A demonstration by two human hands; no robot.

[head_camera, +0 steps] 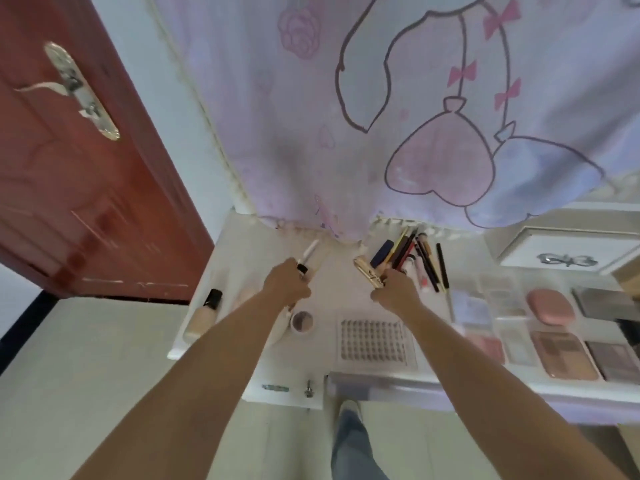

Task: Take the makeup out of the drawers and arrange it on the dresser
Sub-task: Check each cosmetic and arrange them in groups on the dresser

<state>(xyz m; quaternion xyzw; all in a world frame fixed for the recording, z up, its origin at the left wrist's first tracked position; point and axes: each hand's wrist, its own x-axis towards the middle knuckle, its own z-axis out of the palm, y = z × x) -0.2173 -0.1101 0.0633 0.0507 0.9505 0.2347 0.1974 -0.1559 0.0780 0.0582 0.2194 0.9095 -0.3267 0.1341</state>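
Pencils and brushes fanned on the white dresser — palettes in rows at right.

My left hand grips a slim white tube with a black cap over the white dresser top. My right hand holds a shiny gold tube and a bundle of dark pencils and brushes. A beige foundation bottle with a black cap lies near the left edge.

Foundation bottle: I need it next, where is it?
Head view: the foundation bottle lies at the dresser's left edge, left of the left hand.
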